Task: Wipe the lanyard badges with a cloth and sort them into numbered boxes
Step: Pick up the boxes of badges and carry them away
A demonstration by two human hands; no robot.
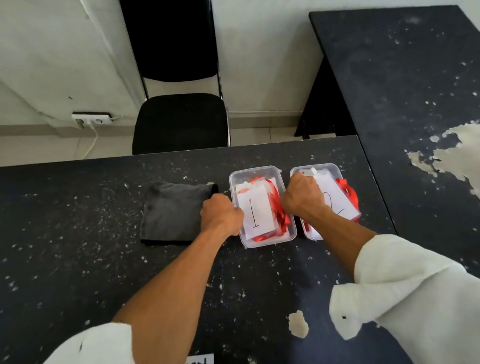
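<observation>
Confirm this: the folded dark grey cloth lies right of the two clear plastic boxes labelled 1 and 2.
Wrong side. The head view shows the folded dark grey cloth lying left of clear plastic box 1 and box 2.

Soft, even light fills the room, bright on the pale wall (267, 4) and nearly washing out the white sleeves (423, 294). The dark worktop (53, 243) shows only faint shadows. Wide-angle distortion bends straight edges near the borders. The image is slightly soft, and the black chair (168, 35) loses all detail.
</observation>
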